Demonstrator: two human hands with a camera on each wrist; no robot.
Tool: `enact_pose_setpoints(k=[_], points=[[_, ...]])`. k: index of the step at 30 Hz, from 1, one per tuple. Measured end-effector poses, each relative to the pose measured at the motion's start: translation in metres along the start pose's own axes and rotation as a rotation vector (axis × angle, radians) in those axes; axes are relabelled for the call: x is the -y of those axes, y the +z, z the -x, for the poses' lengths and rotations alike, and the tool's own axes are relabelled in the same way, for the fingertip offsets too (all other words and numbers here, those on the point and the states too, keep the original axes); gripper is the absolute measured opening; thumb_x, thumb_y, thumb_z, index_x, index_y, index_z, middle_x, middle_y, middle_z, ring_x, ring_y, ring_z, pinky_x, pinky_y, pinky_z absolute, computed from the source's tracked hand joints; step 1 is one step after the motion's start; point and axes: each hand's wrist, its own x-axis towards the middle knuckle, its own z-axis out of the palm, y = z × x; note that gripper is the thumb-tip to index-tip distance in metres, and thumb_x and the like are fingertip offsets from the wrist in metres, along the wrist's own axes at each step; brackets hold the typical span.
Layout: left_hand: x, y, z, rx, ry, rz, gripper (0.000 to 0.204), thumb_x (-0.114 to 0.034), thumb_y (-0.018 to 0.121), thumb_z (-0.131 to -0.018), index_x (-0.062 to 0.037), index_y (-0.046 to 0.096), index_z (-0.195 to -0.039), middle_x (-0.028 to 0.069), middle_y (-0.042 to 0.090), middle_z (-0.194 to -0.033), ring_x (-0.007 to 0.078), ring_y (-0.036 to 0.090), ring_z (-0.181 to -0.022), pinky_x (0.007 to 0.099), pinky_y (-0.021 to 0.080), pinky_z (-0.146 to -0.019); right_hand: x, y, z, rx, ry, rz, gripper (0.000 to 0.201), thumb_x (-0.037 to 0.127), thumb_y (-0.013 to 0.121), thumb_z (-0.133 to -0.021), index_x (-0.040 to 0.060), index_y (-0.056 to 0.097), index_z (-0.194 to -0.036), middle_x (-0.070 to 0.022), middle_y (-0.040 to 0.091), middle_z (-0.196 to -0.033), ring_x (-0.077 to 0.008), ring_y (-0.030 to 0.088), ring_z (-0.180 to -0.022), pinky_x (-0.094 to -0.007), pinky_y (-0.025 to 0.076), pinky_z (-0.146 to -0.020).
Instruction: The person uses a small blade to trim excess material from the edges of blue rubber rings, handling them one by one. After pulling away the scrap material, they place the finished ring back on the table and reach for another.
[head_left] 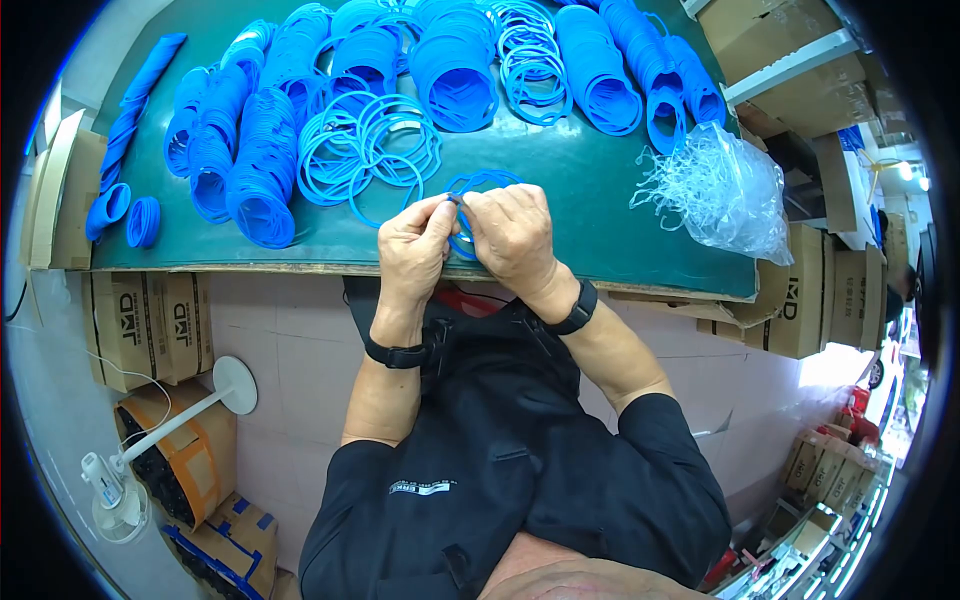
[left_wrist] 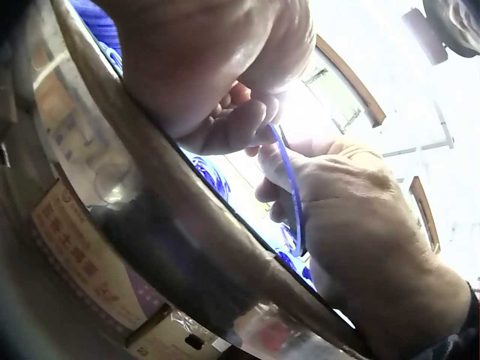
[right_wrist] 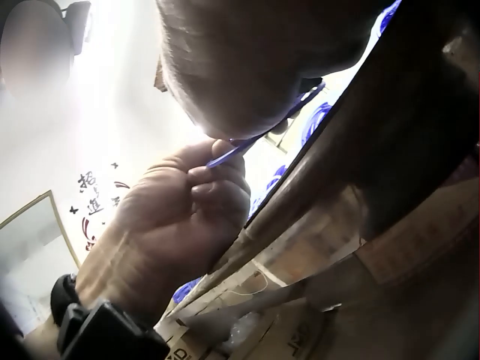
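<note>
Both hands meet just over the table's front edge in the head view, with their fingertips close together on a thin blue ring [left_wrist: 295,191]. My left hand [head_left: 412,248] pinches it between thumb and fingers. My right hand [head_left: 515,235] pinches it alongside, the back of the hand turned up. The ring's blue band bows out between the hands in the left wrist view; fingers hide part of it. More blue rings [head_left: 487,178] lie on the table right behind the fingertips. A loose heap of blue rings [head_left: 368,155] spreads to the left of them.
Long stacks of blue rings [head_left: 452,75] line the back of the green table [head_left: 590,215]. A clear plastic bag [head_left: 745,195] of thin translucent strips sits at the right. Cardboard boxes [head_left: 145,325] stand below the left end, beside a white fan [head_left: 112,495].
</note>
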Motion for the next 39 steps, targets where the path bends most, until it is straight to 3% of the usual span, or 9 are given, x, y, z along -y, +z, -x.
enact_pose_setpoints(k=[4, 6, 10, 17, 25, 31, 39], points=[[-0.003, -0.001, -0.001, 0.006, -0.017, 0.014, 0.021, -0.011, 0.068, -0.104, 0.0032, 0.075, -0.117, 0.0022, 0.068, -0.083, 0.0036, 0.052, -0.061, 0.0189, 0.04, -0.053, -0.008, -0.008, -0.001, 0.058, -0.053, -0.04, 0.014, 0.004, 0.07, -0.084, 0.0078, 0.067, -0.097, -0.004, 0.062, -0.077, -0.0238, 0.061, -0.07, -0.0388, 0.045, -0.073], [-0.001, -0.001, -0.002, 0.018, -0.041, -0.003, 0.022, -0.012, 0.068, -0.104, 0.0031, 0.075, -0.118, 0.0021, 0.068, -0.084, 0.0037, 0.053, -0.061, 0.0193, 0.041, -0.053, -0.011, -0.01, -0.005, -0.021, 0.038, -0.152, 0.015, 0.005, 0.073, -0.086, 0.0083, 0.067, -0.099, -0.0054, 0.065, -0.08, -0.0259, 0.063, -0.071, -0.0396, 0.046, -0.068], [-0.002, 0.003, -0.004, 0.021, -0.03, -0.033, 0.022, -0.012, 0.068, -0.104, 0.003, 0.075, -0.118, 0.001, 0.069, -0.083, 0.0027, 0.054, -0.062, 0.019, 0.041, -0.053, -0.015, -0.007, -0.005, 0.024, 0.155, -0.217, 0.017, 0.005, 0.073, -0.088, 0.0087, 0.066, -0.103, -0.0069, 0.068, -0.085, -0.0282, 0.065, -0.071, -0.0396, 0.046, -0.065], [-0.003, 0.002, -0.003, 0.062, -0.042, -0.122, 0.026, -0.01, 0.063, -0.104, 0.0046, 0.073, -0.124, 0.0026, 0.071, -0.085, 0.0042, 0.057, -0.064, 0.0208, 0.046, -0.055, -0.014, -0.007, -0.005, 0.087, 0.192, -0.222, 0.023, 0.005, 0.074, -0.085, 0.0101, 0.065, -0.105, -0.0059, 0.068, -0.086, -0.0279, 0.065, -0.072, -0.0399, 0.045, -0.064], [-0.002, 0.001, -0.004, 0.119, -0.006, -0.232, 0.028, -0.007, 0.062, -0.103, 0.0015, 0.073, -0.127, 0.0022, 0.07, -0.087, 0.0043, 0.057, -0.065, 0.0212, 0.045, -0.056, -0.015, -0.007, -0.01, 0.065, 0.057, -0.073, 0.019, 0.007, 0.075, -0.078, 0.0116, 0.066, -0.094, -0.0039, 0.06, -0.079, -0.0259, 0.061, -0.068, -0.0393, 0.043, -0.063], [-0.002, 0.0, -0.002, 0.166, 0.069, -0.282, 0.031, -0.002, 0.059, -0.102, -0.0003, 0.072, -0.13, 0.003, 0.068, -0.089, 0.0046, 0.057, -0.065, 0.023, 0.045, -0.057, -0.016, -0.005, -0.007, 0.044, -0.027, 0.013, 0.011, 0.01, 0.07, -0.079, 0.0117, 0.06, -0.085, -0.0035, 0.057, -0.074, -0.0238, 0.059, -0.065, -0.0386, 0.041, -0.06], [-0.002, -0.003, 0.0, 0.204, 0.15, -0.366, 0.034, 0.002, 0.058, -0.099, 0.0003, 0.071, -0.13, 0.0046, 0.065, -0.087, 0.0074, 0.057, -0.066, 0.0253, 0.046, -0.058, -0.013, -0.011, -0.01, 0.111, -0.04, 0.036, 0.018, 0.01, 0.072, -0.076, 0.0101, 0.057, -0.085, -0.0055, 0.055, -0.074, -0.025, 0.058, -0.064, -0.0393, 0.041, -0.059]])
